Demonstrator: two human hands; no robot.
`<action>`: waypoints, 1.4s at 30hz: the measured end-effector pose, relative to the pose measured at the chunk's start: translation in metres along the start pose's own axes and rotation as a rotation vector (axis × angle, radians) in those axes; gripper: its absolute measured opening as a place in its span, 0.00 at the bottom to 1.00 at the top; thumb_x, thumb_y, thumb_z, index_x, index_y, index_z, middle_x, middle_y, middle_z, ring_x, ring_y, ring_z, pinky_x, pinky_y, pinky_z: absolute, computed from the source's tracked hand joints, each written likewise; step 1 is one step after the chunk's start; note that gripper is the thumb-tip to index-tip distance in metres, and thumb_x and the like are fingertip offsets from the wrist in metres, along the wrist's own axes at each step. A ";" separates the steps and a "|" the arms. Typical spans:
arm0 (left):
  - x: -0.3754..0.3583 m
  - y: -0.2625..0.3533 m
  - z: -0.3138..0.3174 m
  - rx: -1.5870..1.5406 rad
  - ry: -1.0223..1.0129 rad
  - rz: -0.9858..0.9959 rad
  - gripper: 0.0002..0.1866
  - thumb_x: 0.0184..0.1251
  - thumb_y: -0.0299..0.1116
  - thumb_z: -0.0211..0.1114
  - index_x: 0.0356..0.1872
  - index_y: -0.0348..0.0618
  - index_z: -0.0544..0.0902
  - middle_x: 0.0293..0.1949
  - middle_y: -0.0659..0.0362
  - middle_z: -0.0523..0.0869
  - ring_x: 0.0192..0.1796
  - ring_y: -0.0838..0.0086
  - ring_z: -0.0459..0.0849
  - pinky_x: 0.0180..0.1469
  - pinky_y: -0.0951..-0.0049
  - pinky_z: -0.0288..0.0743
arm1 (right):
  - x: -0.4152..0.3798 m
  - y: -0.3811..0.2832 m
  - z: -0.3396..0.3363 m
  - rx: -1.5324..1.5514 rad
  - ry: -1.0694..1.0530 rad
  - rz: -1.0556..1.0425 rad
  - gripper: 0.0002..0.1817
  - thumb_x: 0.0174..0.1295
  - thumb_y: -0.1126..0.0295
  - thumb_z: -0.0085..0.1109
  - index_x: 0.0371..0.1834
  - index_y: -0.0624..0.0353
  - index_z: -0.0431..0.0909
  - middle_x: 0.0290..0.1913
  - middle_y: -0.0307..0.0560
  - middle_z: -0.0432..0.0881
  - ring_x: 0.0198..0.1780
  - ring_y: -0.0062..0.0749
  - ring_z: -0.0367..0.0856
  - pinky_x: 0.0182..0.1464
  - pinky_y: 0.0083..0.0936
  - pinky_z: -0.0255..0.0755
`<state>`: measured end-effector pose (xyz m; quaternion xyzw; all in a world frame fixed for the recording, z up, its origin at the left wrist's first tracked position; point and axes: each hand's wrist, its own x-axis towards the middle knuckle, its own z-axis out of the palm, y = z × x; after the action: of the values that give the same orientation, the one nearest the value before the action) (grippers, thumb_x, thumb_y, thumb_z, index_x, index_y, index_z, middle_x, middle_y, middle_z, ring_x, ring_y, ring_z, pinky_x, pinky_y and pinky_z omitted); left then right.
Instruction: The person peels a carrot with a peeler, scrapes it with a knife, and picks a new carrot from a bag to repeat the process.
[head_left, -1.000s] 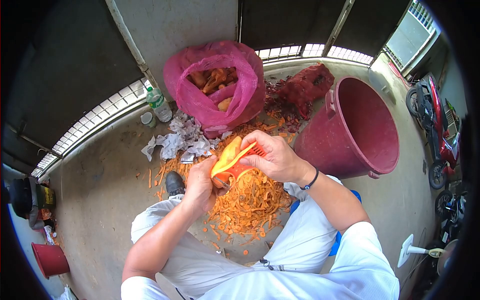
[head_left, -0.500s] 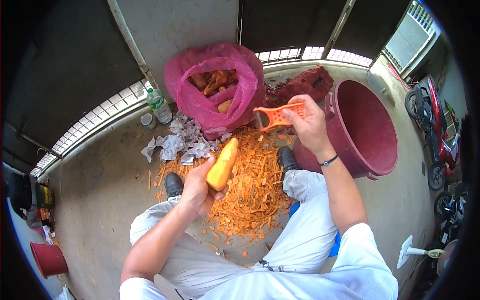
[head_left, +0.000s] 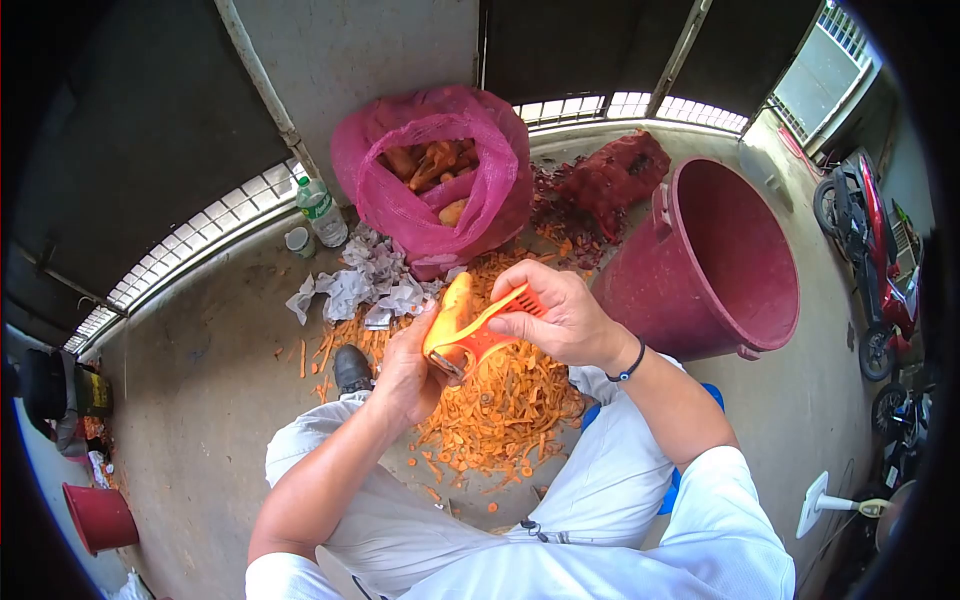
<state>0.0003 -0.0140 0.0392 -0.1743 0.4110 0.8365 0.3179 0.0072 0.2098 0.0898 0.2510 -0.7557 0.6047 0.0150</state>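
Note:
A peeled orange carrot (head_left: 456, 302) points away from me in my left hand (head_left: 408, 366), whose fingers wrap round its thick end. My right hand (head_left: 562, 318) grips an orange peeler (head_left: 488, 335) by its slotted handle. The peeler's metal blade lies against the near end of the carrot, partly covering it. Below both hands, a heap of carrot peelings and cut ends (head_left: 500, 410) spreads over the floor between my feet.
A pink mesh sack (head_left: 440, 235) holding carrots stands ahead, with crumpled paper (head_left: 375, 275) and a plastic bottle (head_left: 321, 212) on its left. To the right are a red net sack (head_left: 615, 180) and a large maroon tub (head_left: 650, 265). A small red bucket (head_left: 102, 518) sits far left.
My right hand has come down and left, bringing the peeler from the air beside the tub onto the carrot. My left hand still holds the carrot in about the same place.

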 end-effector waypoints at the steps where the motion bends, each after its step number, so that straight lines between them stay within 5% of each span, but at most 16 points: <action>1: 0.000 0.002 -0.003 0.007 -0.042 -0.018 0.20 0.79 0.54 0.60 0.52 0.48 0.82 0.36 0.61 0.87 0.31 0.75 0.83 0.26 0.70 0.70 | 0.000 0.001 0.000 0.000 0.001 0.001 0.11 0.69 0.74 0.70 0.50 0.61 0.78 0.38 0.36 0.85 0.41 0.14 0.81 0.44 0.18 0.77; 9: -0.009 0.000 0.002 0.089 -0.066 0.032 0.20 0.80 0.52 0.59 0.56 0.48 0.80 0.42 0.62 0.87 0.34 0.76 0.85 0.27 0.73 0.70 | 0.001 -0.002 -0.002 -0.098 -0.019 0.042 0.13 0.67 0.74 0.71 0.49 0.62 0.78 0.37 0.42 0.87 0.40 0.19 0.84 0.44 0.22 0.78; 13: -0.016 0.002 0.005 0.162 -0.103 0.017 0.20 0.79 0.51 0.60 0.55 0.46 0.82 0.36 0.62 0.87 0.29 0.77 0.83 0.23 0.73 0.67 | 0.004 0.005 -0.017 -0.049 -0.034 0.084 0.13 0.67 0.74 0.70 0.49 0.63 0.78 0.38 0.42 0.87 0.41 0.19 0.84 0.44 0.23 0.79; 17: -0.030 0.006 0.002 0.183 -0.201 -0.074 0.19 0.80 0.49 0.60 0.54 0.43 0.83 0.33 0.61 0.85 0.28 0.78 0.81 0.21 0.74 0.67 | 0.007 0.051 -0.086 -0.603 0.330 0.151 0.11 0.68 0.72 0.67 0.50 0.63 0.78 0.39 0.49 0.89 0.40 0.24 0.88 0.44 0.25 0.82; 20: -0.020 0.007 -0.002 0.141 -0.201 -0.111 0.20 0.80 0.50 0.57 0.55 0.42 0.80 0.35 0.57 0.84 0.28 0.74 0.78 0.24 0.71 0.67 | 0.006 0.059 -0.090 -0.386 0.537 0.176 0.11 0.68 0.74 0.68 0.50 0.63 0.78 0.39 0.45 0.88 0.41 0.21 0.86 0.45 0.23 0.81; 23: -0.009 0.005 -0.010 0.070 -0.149 -0.154 0.21 0.81 0.51 0.54 0.55 0.44 0.79 0.36 0.56 0.83 0.28 0.71 0.76 0.28 0.68 0.67 | 0.004 0.036 -0.056 -0.059 0.400 0.047 0.10 0.68 0.76 0.68 0.50 0.63 0.78 0.41 0.40 0.86 0.43 0.18 0.84 0.48 0.20 0.80; 27: 0.006 0.002 -0.017 -0.052 -0.197 -0.110 0.20 0.82 0.50 0.54 0.52 0.43 0.80 0.36 0.55 0.85 0.28 0.66 0.80 0.26 0.65 0.70 | -0.002 0.000 -0.007 0.232 0.085 0.121 0.14 0.66 0.78 0.70 0.51 0.61 0.77 0.41 0.36 0.83 0.42 0.14 0.80 0.46 0.18 0.76; 29: 0.005 0.001 -0.009 -0.004 -0.102 -0.076 0.19 0.81 0.51 0.56 0.52 0.45 0.80 0.36 0.57 0.86 0.28 0.69 0.82 0.24 0.68 0.70 | 0.000 -0.008 0.002 -0.056 0.001 -0.027 0.13 0.66 0.76 0.71 0.50 0.61 0.77 0.38 0.37 0.85 0.40 0.14 0.81 0.43 0.18 0.76; 34: -0.010 0.004 0.002 -0.005 -0.117 -0.108 0.19 0.80 0.53 0.58 0.51 0.47 0.81 0.35 0.59 0.87 0.28 0.73 0.83 0.22 0.71 0.69 | 0.002 -0.008 0.002 -0.093 0.008 -0.031 0.12 0.67 0.74 0.71 0.49 0.61 0.78 0.37 0.39 0.86 0.39 0.15 0.82 0.42 0.19 0.77; 37: -0.015 0.002 0.002 0.032 -0.123 -0.093 0.18 0.80 0.52 0.59 0.50 0.47 0.81 0.33 0.60 0.86 0.28 0.74 0.82 0.21 0.71 0.68 | 0.002 0.001 -0.002 -0.053 -0.029 0.016 0.12 0.67 0.73 0.70 0.49 0.62 0.79 0.39 0.46 0.89 0.42 0.25 0.88 0.47 0.24 0.80; 41: -0.021 0.007 -0.009 0.140 -0.181 -0.129 0.21 0.78 0.54 0.60 0.50 0.46 0.81 0.33 0.58 0.84 0.23 0.74 0.78 0.20 0.73 0.64 | 0.008 0.018 -0.044 -0.088 0.226 0.196 0.09 0.67 0.78 0.67 0.48 0.62 0.79 0.41 0.38 0.86 0.43 0.16 0.83 0.46 0.19 0.78; 42: -0.023 0.010 -0.011 0.161 -0.212 -0.143 0.20 0.79 0.53 0.60 0.50 0.44 0.82 0.32 0.58 0.84 0.22 0.74 0.77 0.20 0.73 0.64 | 0.010 0.032 -0.069 -0.518 0.252 0.138 0.09 0.69 0.76 0.66 0.48 0.62 0.79 0.39 0.39 0.86 0.42 0.16 0.83 0.46 0.20 0.78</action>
<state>0.0114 -0.0364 0.0511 -0.0875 0.4272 0.7899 0.4312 -0.0340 0.2746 0.0823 0.1098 -0.8922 0.4180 0.1312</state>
